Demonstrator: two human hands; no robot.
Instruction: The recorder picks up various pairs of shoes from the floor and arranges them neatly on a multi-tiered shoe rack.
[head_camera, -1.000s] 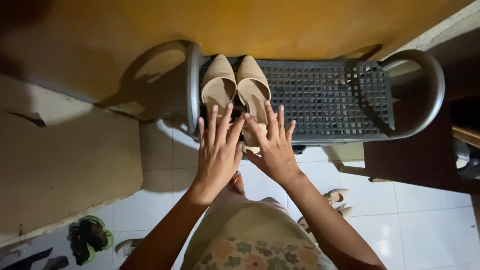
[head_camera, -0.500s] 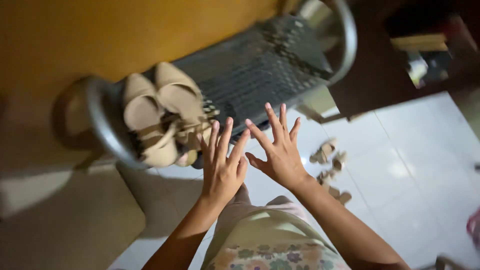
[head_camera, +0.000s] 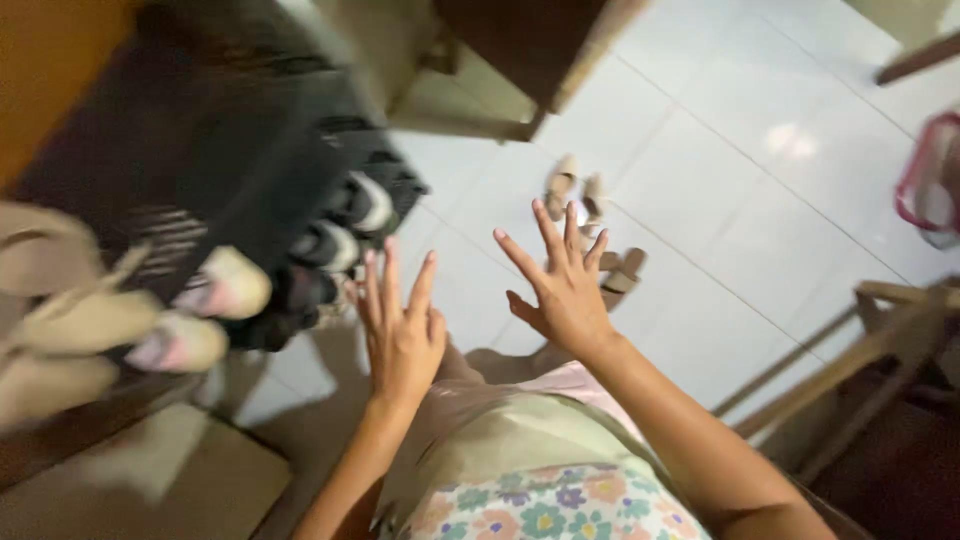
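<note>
My left hand (head_camera: 400, 330) and my right hand (head_camera: 562, 290) are raised in front of me with fingers spread and nothing in them. Both hover above the white tiled floor (head_camera: 760, 200). A pair of beige heeled sandals (head_camera: 590, 230) lies on the tiles just beyond my right fingertips. At the left a dark grid shoe rack (head_camera: 250, 170) is blurred; beige shoes (head_camera: 60, 320) sit at its near left end, and dark sneakers (head_camera: 340, 240) fill a lower shelf close to my left hand.
A wooden frame (head_camera: 850, 360) stands at the right. A pink-rimmed object (head_camera: 935, 180) is at the far right edge. Dark wooden furniture (head_camera: 520, 50) stands at the top. My floral garment (head_camera: 540, 500) fills the bottom.
The view has swung right and away from the rack. Both hands have left the beige shoes and now hang open over the floor; the sandals on the tiles have come closer to centre.
</note>
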